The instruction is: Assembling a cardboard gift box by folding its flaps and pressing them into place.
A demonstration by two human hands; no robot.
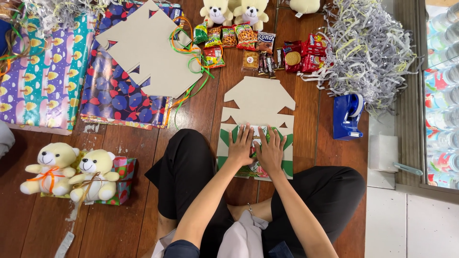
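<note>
- Left hand (240, 147) and right hand (271, 153), fingers spread, press flat on a green-and-white wrapped cardboard cutout (255, 129), gripping nothing.
- The cutout lies on the wooden floor (124, 200) before the seated person's crossed legs.
- A blue tape dispenser (347, 116) sits to the right; snack packets (258, 48) lie beyond.

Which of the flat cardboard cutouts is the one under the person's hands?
The smaller cardboard cutout directly ahead, partly covered by green patterned paper; the larger cutout lies untouched on the wrapping sheets.
</note>
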